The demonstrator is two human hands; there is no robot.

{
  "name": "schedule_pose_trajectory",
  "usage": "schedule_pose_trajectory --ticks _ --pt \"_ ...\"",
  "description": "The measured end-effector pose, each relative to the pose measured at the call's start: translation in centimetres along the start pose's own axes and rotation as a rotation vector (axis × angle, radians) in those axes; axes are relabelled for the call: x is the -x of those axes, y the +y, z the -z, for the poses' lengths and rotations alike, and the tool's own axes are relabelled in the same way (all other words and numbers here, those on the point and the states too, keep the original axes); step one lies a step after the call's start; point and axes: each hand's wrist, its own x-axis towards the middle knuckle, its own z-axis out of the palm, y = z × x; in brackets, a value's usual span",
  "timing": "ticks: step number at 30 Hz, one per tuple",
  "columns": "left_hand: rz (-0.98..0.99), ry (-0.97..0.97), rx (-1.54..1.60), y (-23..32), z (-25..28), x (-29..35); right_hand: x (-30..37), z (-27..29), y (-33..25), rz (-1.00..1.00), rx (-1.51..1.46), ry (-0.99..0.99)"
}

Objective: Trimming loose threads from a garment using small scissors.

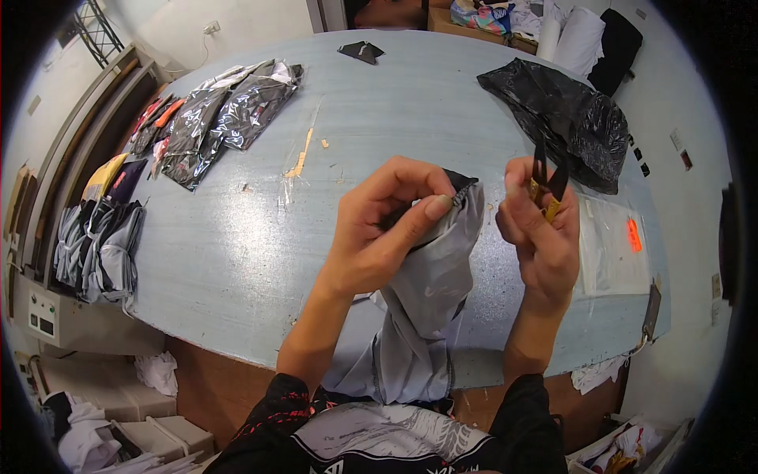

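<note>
A grey garment (434, 288) with a black edge hangs in front of me, its lower part reaching down to my lap. My left hand (395, 225) pinches it near the top, thumb on the black seam. Just to the right, apart from the cloth, my right hand (541, 229) is closed around a pair of thread snips (551, 183) with dark blades and yellow parts. The blades point up and away from me. Part of the snips is hidden in the palm.
A blue-grey table (237, 237) spreads ahead. Bagged dark garments (237, 118) lie at far left, folded grey garments (99, 249) at left. On the right are a black plastic bag (564, 110) and clear bags (612, 253). A small black scrap (362, 52) sits at the back.
</note>
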Motion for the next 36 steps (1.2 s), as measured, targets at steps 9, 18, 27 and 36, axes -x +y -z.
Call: schedule_pose_trajectory --ticks 9,18,27,36 --pt "-0.057 0.141 0.049 -1.1 1.2 -0.7 -2.4 2.4 1.3 -0.076 0.265 -0.057" --pt "-0.147 0.056 0.358 -0.6 2.3 -1.3 -4.4 4.1 5.2 -0.315 0.236 -0.292" --pt "-0.046 0.199 -0.267 -0.5 2.6 -1.6 -2.3 -0.3 3.6 -0.24 -0.008 -0.101" --pt "-0.005 0.332 -0.544 0.0 5.1 -1.4 -1.9 -2.2 6.6 -0.179 0.237 -0.153"
